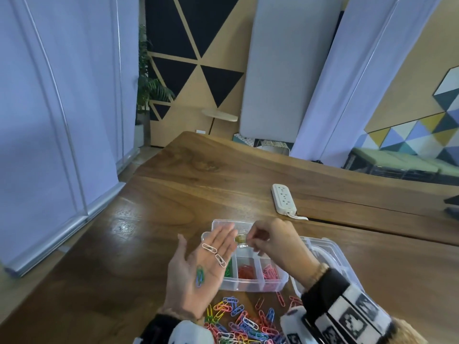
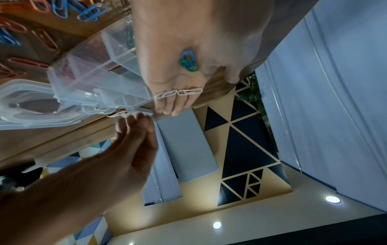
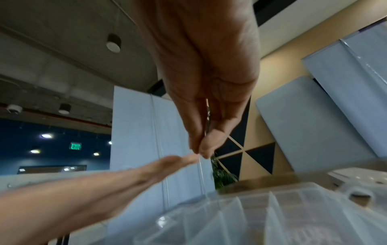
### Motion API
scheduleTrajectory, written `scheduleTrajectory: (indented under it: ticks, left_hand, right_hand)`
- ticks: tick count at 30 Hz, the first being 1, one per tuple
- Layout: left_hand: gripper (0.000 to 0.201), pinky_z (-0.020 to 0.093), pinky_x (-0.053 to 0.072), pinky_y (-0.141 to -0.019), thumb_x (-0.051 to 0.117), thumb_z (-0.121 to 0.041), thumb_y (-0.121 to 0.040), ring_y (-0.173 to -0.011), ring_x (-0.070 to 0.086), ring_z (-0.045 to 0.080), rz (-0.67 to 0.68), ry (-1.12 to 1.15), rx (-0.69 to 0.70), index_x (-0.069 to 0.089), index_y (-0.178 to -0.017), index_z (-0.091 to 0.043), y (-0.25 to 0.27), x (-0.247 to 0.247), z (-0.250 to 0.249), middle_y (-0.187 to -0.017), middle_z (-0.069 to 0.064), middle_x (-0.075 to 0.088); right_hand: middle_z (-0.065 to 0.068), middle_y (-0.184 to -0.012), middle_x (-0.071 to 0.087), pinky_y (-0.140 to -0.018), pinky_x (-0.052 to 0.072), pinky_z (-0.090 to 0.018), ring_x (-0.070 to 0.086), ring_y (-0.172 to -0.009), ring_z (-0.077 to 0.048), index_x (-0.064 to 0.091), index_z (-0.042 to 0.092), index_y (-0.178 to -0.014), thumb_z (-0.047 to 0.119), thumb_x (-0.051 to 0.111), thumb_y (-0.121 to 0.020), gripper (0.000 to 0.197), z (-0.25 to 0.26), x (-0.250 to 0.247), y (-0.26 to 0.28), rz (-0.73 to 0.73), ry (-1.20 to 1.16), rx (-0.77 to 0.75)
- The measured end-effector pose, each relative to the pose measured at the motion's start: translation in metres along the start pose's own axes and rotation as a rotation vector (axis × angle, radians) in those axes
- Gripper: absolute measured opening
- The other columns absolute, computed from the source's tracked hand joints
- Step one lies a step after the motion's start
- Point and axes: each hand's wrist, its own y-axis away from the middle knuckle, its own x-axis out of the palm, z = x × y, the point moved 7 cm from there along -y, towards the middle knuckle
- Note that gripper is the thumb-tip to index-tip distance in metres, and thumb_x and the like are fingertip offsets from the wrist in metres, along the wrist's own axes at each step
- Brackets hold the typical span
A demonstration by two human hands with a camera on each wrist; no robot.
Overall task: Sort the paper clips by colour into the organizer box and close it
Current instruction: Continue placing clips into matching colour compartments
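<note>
A wooden table fills the foreground, and a white power strip lies flat on it, its cable at the near end. Pale blue partition panels stand along the left. Behind the table, a tan wall with black triangles rises, a leafy plant beside it. A grey padded panel leans against that wall. At far right sits what may be a green-cushioned bench, too blurred to confirm.
</note>
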Motion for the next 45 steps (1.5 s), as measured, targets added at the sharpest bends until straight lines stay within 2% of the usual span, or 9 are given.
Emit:
scheduleTrajectory:
  ticks: [5, 9, 15, 19, 22, 25, 34, 40, 45]
  left_hand:
    - [0.077, 0.046, 0.039, -0.103, 0.023, -0.062, -0.093, -0.109, 0.059, 0.033, 0.026, -0.040, -0.070, 0.048, -0.135, -0.004, 0.018, 0.019, 0.023, -0.124, 0.029, 0.059]
    - [0.069, 0.040, 0.056, -0.070, 0.021, -0.064, -0.093, -0.080, 0.068, 0.029, 0.111, -0.016, -0.128, 0.040, -0.142, -0.020, 0.019, 0.022, 0.031, -0.106, 0.026, 0.066]
    - [0.080, 0.027, 0.049, -0.047, 0.021, -0.073, -0.086, -0.088, 0.066, 0.027, 0.131, -0.013, -0.161, 0.049, -0.137, -0.019, 0.013, 0.020, 0.036, -0.133, 0.021, 0.056]
    - [0.087, 0.035, 0.053, -0.078, 0.017, -0.072, -0.088, -0.124, 0.052, 0.036, 0.099, -0.037, -0.161, 0.046, -0.139, -0.009, 0.009, 0.012, 0.037, -0.135, 0.021, 0.054]
    - [0.085, 0.045, 0.047, -0.098, 0.019, -0.070, -0.089, -0.123, 0.054, 0.036, 0.103, -0.001, -0.172, 0.046, -0.139, -0.007, 0.009, 0.008, 0.040, -0.135, 0.023, 0.053]
    - [0.078, 0.043, 0.056, -0.082, 0.023, -0.069, -0.089, -0.125, 0.051, 0.037, 0.149, 0.033, -0.191, 0.052, -0.136, -0.014, 0.008, 0.011, 0.042, -0.135, 0.024, 0.052]
    - [0.068, 0.039, 0.050, -0.089, 0.030, -0.059, -0.095, -0.118, 0.056, 0.034, 0.157, -0.062, -0.073, 0.027, -0.145, -0.014, 0.009, 0.007, 0.034, -0.151, 0.027, 0.017]
    - [0.071, 0.033, 0.057, -0.070, 0.063, -0.058, -0.076, -0.081, 0.069, 0.026, 0.171, 0.116, -0.104, 0.060, -0.128, -0.010, 0.004, 0.010, 0.035, -0.118, 0.015, 0.064]
    - [0.055, 0.049, 0.051, -0.086, 0.056, -0.036, -0.089, -0.109, 0.062, 0.039, 0.066, 0.236, -0.023, 0.057, -0.126, 0.005, 0.000, 0.000, 0.022, -0.126, 0.028, 0.058]
  right_hand:
    - [0.012, -0.082, 0.061, -0.071, 0.045, -0.013, 0.056, -0.073, -0.002, 0.068, 0.016, -0.087, 0.013, 0.065, -0.083, 0.006, 0.039, -0.002, 0.030, -0.060, 0.061, -0.255]
    - [0.013, -0.088, 0.057, -0.074, 0.048, -0.025, 0.055, -0.078, -0.004, 0.063, 0.022, -0.092, 0.027, 0.063, -0.085, 0.009, 0.033, 0.011, 0.039, -0.064, 0.094, -0.212]
    - [0.015, -0.082, 0.052, -0.072, 0.051, -0.032, 0.055, -0.078, -0.008, 0.052, 0.026, -0.097, 0.007, 0.061, -0.080, 0.027, 0.024, 0.031, 0.043, -0.035, 0.049, -0.153]
    - [0.012, -0.084, 0.061, -0.074, 0.050, -0.037, 0.058, -0.082, -0.013, 0.045, 0.029, -0.103, 0.015, 0.063, -0.081, 0.032, 0.020, 0.035, 0.043, -0.001, 0.049, -0.138]
    - [0.009, -0.089, 0.063, -0.078, 0.048, -0.035, 0.057, -0.088, -0.014, 0.047, 0.025, -0.106, 0.025, 0.063, -0.081, 0.030, 0.023, 0.034, 0.040, 0.052, 0.102, -0.155]
    - [0.010, -0.088, 0.057, -0.076, 0.045, -0.027, 0.055, -0.088, -0.012, 0.046, 0.024, -0.110, 0.024, 0.061, -0.083, 0.030, 0.029, 0.036, 0.038, 0.068, 0.148, -0.185]
    - [0.008, -0.091, 0.054, -0.075, 0.043, -0.024, 0.053, -0.087, -0.011, 0.058, 0.021, -0.099, 0.018, 0.058, -0.085, 0.014, 0.029, 0.035, 0.033, -0.016, 0.155, -0.157]
    - [0.013, -0.094, 0.048, -0.068, 0.045, -0.021, 0.046, -0.089, -0.003, 0.055, 0.025, -0.089, 0.025, 0.060, -0.085, 0.006, 0.040, 0.025, 0.039, -0.113, 0.165, -0.217]
    - [0.010, -0.074, 0.066, -0.073, 0.052, -0.027, 0.061, -0.074, -0.007, 0.059, 0.026, -0.076, 0.021, 0.067, -0.081, 0.011, 0.011, -0.025, 0.003, -0.170, 0.062, -0.050]
